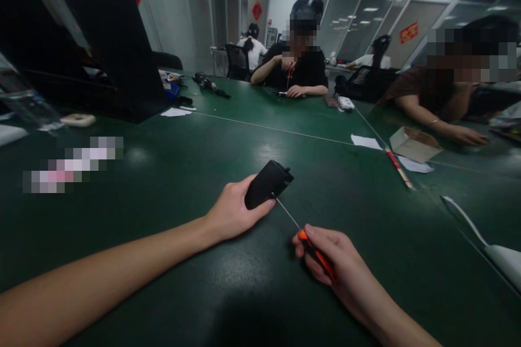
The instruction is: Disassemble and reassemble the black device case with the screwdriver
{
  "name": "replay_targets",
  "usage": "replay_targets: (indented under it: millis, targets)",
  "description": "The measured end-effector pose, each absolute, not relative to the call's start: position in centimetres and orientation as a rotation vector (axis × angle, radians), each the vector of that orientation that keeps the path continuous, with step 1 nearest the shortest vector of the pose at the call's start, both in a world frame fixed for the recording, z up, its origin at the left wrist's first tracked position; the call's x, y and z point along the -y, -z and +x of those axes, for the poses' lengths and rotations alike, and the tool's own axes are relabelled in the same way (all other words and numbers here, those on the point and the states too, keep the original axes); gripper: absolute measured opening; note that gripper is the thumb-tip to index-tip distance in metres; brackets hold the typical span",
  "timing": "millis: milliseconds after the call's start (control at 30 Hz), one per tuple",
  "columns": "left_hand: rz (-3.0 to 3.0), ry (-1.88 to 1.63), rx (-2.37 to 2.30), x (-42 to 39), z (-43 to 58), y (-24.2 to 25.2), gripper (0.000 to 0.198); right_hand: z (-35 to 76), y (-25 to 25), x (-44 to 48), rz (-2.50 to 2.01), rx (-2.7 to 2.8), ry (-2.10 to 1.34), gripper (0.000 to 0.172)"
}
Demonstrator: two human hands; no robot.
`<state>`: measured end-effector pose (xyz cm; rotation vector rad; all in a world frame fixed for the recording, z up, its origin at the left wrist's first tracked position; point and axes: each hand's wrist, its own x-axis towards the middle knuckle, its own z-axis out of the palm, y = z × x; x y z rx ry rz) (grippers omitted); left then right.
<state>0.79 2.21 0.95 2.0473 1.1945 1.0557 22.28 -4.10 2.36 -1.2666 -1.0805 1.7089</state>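
My left hand (237, 209) is wrapped round a black box-shaped device (266, 183), with the thumb along its near side. Small prongs or tabs stick out at the device's right end; its exact kind I cannot make out. In my right hand (331, 255) is a screwdriver (321, 264) with an orange and black handle. Its thin metal shaft points up and left, and the tip meets the near side of the device close to my left thumb. Both hands are over the middle of the green table (171, 265).
Across the table a person (301, 65) works with a screwdriver, and another person (431, 97) sits at the right. An open carton (415, 143), paper (366, 142) and a red-and-white stick (399, 168) lie to the right. A large black panel (109, 38) stands at the left.
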Motion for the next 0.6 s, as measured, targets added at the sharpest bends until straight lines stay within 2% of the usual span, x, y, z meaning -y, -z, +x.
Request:
replay_targets:
  millis: [233,433,500,600]
  targets:
    - [1.9,-1.009,-1.137,-2.3,0.6,-0.9,0.035,23.0,-1.7,3.8,-1.322,1.246,-1.577,0.035]
    - [1.444,-1.018,-0.924,-1.2,1.4,0.4,0.064,21.9,-1.4,3.9,-1.314,1.566,-1.131,0.028]
    - [1.41,-0.977,-0.849,-0.6,1.9,0.8,0.062,21.5,-1.2,3.9,-1.245,1.602,-1.073,0.023]
    - [1.504,-0.879,-0.819,0.2,2.1,0.8,0.055,21.0,-0.9,3.8,-1.233,1.581,-1.116,0.032]
